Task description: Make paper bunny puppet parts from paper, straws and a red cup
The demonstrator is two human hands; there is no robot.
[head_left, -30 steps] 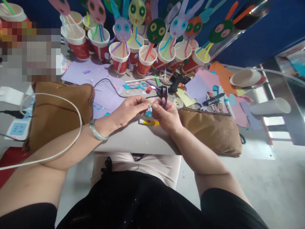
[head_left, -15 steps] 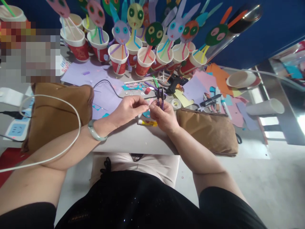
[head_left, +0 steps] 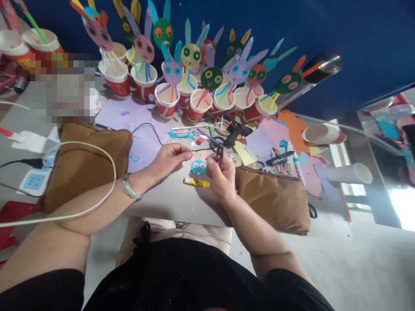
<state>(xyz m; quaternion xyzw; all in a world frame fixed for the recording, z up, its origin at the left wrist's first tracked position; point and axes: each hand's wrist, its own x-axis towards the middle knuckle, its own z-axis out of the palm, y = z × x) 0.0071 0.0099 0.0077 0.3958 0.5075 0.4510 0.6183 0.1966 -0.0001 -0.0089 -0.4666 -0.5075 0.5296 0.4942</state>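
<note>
My right hand (head_left: 223,177) is closed around a pair of small dark purple scissors (head_left: 220,151), which point up and away from me. Across from it, my left hand (head_left: 171,160) has thumb and forefinger pressed together; anything between the tips is too small to make out. On the table between the hands lies a blue paper rabbit face (head_left: 198,167) with pink ears and pink eyes. A yellow glue stick (head_left: 196,182) rests just in front of that face, near my right wrist.
Paper cups (head_left: 167,100) holding rabbit-face straw figures stand along the back. A black glue gun (head_left: 238,132) and paper scraps lie beyond my hands. Brown cushions (head_left: 87,166) flank my arms, a white cable (head_left: 112,172) loops over the left one, and pens (head_left: 282,160) lie at right.
My hands have moved apart, the left one going left, and the blue rabbit face between them now shows. The scissors stay in my right hand. The whole view has shifted slightly.
</note>
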